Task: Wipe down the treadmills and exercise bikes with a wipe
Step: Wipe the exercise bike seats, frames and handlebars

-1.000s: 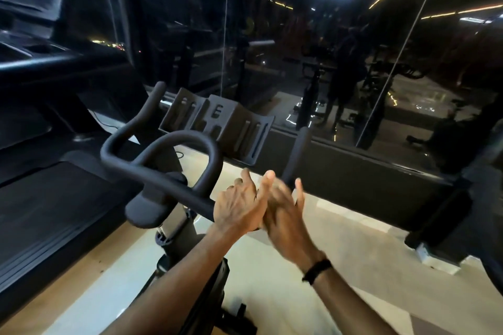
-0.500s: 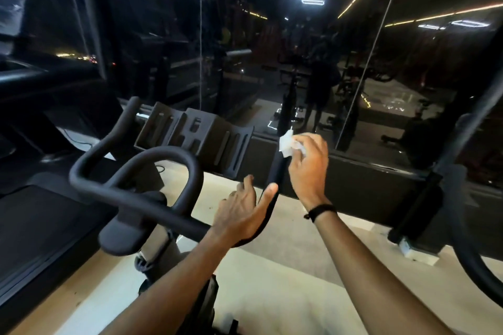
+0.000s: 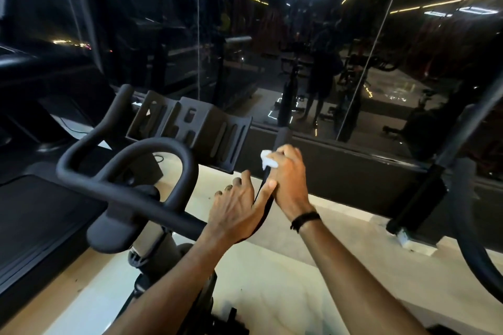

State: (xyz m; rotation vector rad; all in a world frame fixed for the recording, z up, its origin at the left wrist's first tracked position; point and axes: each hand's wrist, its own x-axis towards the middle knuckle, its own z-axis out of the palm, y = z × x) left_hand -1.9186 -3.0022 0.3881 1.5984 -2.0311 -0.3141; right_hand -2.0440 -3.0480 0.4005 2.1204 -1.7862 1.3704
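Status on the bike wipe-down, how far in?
Early. Nothing shows as finished. In hand: right hand holds the white wipe round the bike's right handlebar horn, while left hand steadies the bar lower down. Left: the centre loop, left horn, tablet holder, and the treadmill.

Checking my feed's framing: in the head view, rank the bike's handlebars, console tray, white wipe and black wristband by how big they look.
1. handlebars
2. console tray
3 and 4. white wipe and black wristband: both small and look alike in size, so unranked. The right hand covers part of the wipe.
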